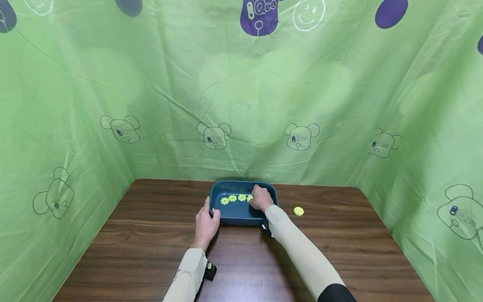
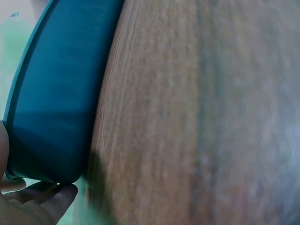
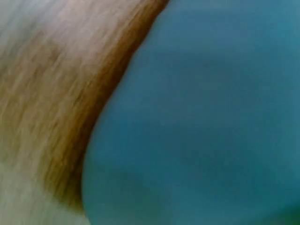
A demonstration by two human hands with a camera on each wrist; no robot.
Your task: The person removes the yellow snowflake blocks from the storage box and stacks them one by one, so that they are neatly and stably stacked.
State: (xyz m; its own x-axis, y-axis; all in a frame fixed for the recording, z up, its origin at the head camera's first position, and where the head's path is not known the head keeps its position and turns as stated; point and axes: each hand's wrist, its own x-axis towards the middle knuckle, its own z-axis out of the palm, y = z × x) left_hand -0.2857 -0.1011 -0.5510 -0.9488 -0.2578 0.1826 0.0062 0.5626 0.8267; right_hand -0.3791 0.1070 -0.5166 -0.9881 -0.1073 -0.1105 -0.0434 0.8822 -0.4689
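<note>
A dark blue rectangular tray (image 1: 241, 216) stands near the far edge of the wooden table. Several yellow-green, flower-shaped pieces (image 1: 232, 198) lie in a row inside it. My left hand (image 1: 206, 226) holds the tray's near left corner; in the left wrist view its fingers (image 2: 58, 201) lie against the end wall, with the thumb near the rim. Reaching over the near wall, my right hand (image 1: 261, 199) has its fingertips down in the tray, pinching the rightmost flower-shaped piece (image 1: 249, 198). The blurred tray wall (image 3: 197, 122) fills most of the right wrist view, which hides the right fingers.
Another yellow flower-shaped piece (image 1: 298, 211) lies on the brown wooden table (image 1: 151, 235), right of the tray. A green curtain (image 1: 256, 92) with printed bear faces closes off the back and both sides. Black wrist cameras (image 1: 210, 270) are worn under both forearms.
</note>
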